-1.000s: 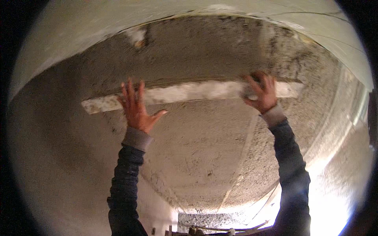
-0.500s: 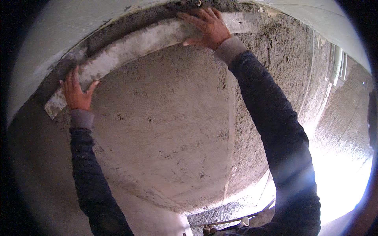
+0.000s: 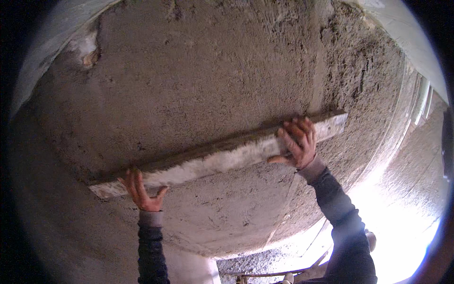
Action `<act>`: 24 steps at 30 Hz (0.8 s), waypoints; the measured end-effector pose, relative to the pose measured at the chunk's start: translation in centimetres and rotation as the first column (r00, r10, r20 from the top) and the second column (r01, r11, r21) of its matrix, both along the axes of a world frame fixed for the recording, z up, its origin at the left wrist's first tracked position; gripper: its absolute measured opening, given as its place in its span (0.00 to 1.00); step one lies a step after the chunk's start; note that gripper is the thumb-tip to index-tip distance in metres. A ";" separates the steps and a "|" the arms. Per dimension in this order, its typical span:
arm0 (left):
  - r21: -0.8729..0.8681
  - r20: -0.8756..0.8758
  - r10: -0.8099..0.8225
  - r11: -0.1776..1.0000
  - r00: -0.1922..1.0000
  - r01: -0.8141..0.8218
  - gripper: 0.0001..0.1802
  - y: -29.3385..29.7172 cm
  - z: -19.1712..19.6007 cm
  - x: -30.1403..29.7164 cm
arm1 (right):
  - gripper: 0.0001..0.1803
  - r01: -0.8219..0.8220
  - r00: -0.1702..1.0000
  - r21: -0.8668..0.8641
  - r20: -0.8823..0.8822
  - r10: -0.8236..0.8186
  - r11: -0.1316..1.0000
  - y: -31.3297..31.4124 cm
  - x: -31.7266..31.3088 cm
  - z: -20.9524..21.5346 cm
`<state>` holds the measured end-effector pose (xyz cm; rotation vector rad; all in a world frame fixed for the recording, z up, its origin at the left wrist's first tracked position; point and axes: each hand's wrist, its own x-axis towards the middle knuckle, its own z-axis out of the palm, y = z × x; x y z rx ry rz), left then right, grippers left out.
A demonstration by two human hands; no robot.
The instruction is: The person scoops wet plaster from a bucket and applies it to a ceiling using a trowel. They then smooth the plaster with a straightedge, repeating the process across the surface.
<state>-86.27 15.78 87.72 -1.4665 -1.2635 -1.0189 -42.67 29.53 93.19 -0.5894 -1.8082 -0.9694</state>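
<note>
The long straightedge board (image 3: 222, 158) is partly covered where the left hand (image 3: 142, 191) and right hand (image 3: 298, 142) press on it. At the lower right, glare washes out the floor (image 3: 402, 222). Objects at the bottom edge (image 3: 274, 274) are cut off and too small to identify.

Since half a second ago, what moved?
The straightedge has come down the plastered wall from near its top edge to mid-wall. The left hand and right hand went with it. Unchanged: both hands pressing the board, left end lower.
</note>
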 end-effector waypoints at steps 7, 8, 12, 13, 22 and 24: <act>0.044 0.044 -0.038 0.998 0.998 0.036 0.49 -0.2 10.2 0.3 | 0.50 0.001 0.998 0.021 -0.056 0.000 1.000 0.8 -0.8 6.5; 0.037 0.072 -0.068 0.997 0.995 0.065 0.48 0.8 12.9 0.5 | 0.50 0.008 0.999 0.055 -0.045 -0.006 0.998 1.1 -0.2 9.5; 0.270 -0.038 -0.098 0.957 0.994 0.105 0.44 2.5 25.5 -0.9 | 0.46 -0.010 1.000 0.295 -0.016 0.015 0.955 1.8 -0.4 24.5; 0.287 -0.087 -0.103 0.950 0.991 0.124 0.44 3.0 26.8 -1.6 | 0.44 -0.036 0.999 0.345 -0.004 0.039 0.938 2.1 -1.1 26.1; 0.174 -0.084 -0.028 0.984 0.996 0.043 0.46 1.2 12.0 -2.5 | 0.47 -0.069 0.998 0.017 0.017 0.068 0.997 0.2 -2.8 9.6; 0.131 0.028 -0.094 0.987 0.995 0.089 0.50 2.0 2.1 -1.3 | 0.47 0.104 0.991 -0.005 0.080 -0.103 0.995 0.0 0.1 2.2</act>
